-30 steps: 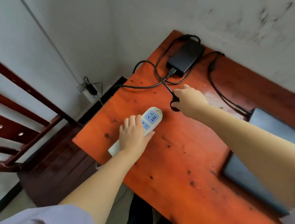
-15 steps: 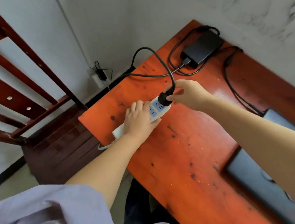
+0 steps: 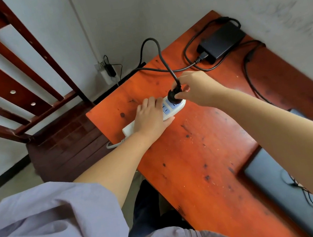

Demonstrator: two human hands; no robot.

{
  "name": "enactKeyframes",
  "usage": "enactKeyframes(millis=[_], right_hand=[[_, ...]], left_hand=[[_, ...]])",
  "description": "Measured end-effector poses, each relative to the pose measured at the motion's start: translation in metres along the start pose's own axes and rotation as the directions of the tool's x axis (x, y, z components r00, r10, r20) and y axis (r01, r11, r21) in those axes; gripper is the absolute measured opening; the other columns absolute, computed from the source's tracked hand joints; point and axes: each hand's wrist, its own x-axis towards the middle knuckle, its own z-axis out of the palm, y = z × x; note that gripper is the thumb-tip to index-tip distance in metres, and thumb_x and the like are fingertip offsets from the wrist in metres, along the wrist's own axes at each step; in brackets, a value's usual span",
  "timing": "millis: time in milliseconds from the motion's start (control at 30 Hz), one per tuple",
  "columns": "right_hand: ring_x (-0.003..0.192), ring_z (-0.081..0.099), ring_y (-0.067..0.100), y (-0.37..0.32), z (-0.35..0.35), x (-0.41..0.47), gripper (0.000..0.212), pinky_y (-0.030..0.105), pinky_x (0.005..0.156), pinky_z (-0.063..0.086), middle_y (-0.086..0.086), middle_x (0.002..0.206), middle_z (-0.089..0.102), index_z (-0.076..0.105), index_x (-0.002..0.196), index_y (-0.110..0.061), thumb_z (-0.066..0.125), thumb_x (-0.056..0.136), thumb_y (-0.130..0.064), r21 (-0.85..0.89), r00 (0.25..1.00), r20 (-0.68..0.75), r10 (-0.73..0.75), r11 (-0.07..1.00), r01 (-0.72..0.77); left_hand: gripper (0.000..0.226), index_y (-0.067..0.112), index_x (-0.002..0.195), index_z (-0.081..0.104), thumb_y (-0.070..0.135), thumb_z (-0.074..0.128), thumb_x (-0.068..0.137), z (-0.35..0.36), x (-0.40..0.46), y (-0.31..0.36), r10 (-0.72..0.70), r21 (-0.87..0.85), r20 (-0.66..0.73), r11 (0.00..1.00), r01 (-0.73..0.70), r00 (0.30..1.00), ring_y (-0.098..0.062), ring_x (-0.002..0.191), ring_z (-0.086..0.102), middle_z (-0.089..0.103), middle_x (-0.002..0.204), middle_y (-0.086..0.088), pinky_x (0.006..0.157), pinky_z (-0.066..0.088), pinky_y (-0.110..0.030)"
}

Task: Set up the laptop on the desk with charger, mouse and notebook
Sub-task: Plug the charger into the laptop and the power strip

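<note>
We found a single view, taken from a camera worn on the person's head. It looked forward and steeply down onto the desk (image 3: pixel 198 152), whose far corner met the wall at upper right. The desk ran diagonally through the picture, close below the camera, with both forearms reaching out from the lower edge toward its far end. Left of the desk, the view took in a chair (image 3: pixel 24 99) and floor. No second view shared the scene.
</note>
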Motion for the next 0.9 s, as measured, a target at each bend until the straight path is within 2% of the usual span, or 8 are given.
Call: enactKeyframes(millis=[133,367,500,733,833,900], right_hand=[[0.087,0.055,0.014,0.004,0.000,0.001,0.020,0.018,0.068,0.041,-0.005,0.098,0.053,0.065,0.105,-0.015,0.063,0.085,-0.018,0.036,0.999,0.005,0.046,0.998,-0.047],[0.086,0.050,0.017,-0.007,0.005,0.003,0.021,0.028,0.074,0.044,0.008,0.106,0.059,0.063,0.104,-0.008,0.063,0.086,-0.017,-0.061,0.999,-0.015,0.032,0.998,-0.033],[0.090,0.055,0.025,-0.008,0.010,-0.006,0.024,0.035,0.079,0.050,0.011,0.108,0.058,0.062,0.107,-0.003,0.062,0.087,-0.017,-0.099,0.999,-0.036,0.018,0.995,-0.021],[0.083,0.044,0.020,-0.016,0.001,0.008,0.020,0.030,0.069,0.037,0.006,0.093,0.049,0.061,0.100,-0.003,0.060,0.087,-0.018,-0.179,1.000,0.016,0.023,0.984,-0.019],[0.083,0.051,0.027,-0.020,0.010,0.002,0.018,0.035,0.069,0.044,0.009,0.097,0.050,0.060,0.101,-0.002,0.055,0.089,-0.015,-0.286,0.998,0.063,0.012,0.958,0.007],[0.086,0.054,0.030,-0.019,0.012,0.000,0.019,0.040,0.074,0.049,0.012,0.102,0.053,0.060,0.102,-0.002,0.053,0.090,-0.014,-0.280,0.997,0.069,0.018,0.960,0.003]], left_hand=[[0.064,0.010,0.133,0.041,0.052,0.053,0.085,-0.001,0.000,0.000,0.004,-0.002,-0.004,1.000,-0.004,1.000,-0.026,0.119,0.044,0.050,0.126,-0.010,0.097,0.037,-0.037],[0.064,0.010,0.134,0.040,0.052,0.051,0.086,-0.001,0.000,0.000,0.012,0.020,-0.005,1.000,-0.012,1.000,-0.027,0.119,0.044,0.050,0.128,-0.011,0.098,0.037,-0.037],[0.065,0.010,0.135,0.039,0.052,0.050,0.087,-0.001,0.000,0.000,0.013,0.016,-0.002,1.000,-0.013,1.000,-0.026,0.119,0.043,0.049,0.128,-0.011,0.098,0.037,-0.037],[0.064,0.009,0.133,0.041,0.052,0.051,0.086,-0.001,0.001,0.000,0.008,0.030,-0.005,1.000,-0.008,1.000,-0.027,0.120,0.043,0.049,0.127,-0.011,0.097,0.036,-0.036],[0.065,0.010,0.135,0.039,0.053,0.049,0.087,0.000,0.000,0.000,0.016,0.035,0.005,0.999,-0.016,1.000,-0.027,0.120,0.043,0.049,0.127,-0.010,0.098,0.036,-0.037],[0.065,0.010,0.135,0.039,0.052,0.050,0.087,0.000,0.000,0.000,0.015,0.030,-0.002,0.999,-0.015,1.000,-0.027,0.120,0.042,0.049,0.127,-0.010,0.098,0.036,-0.037]])
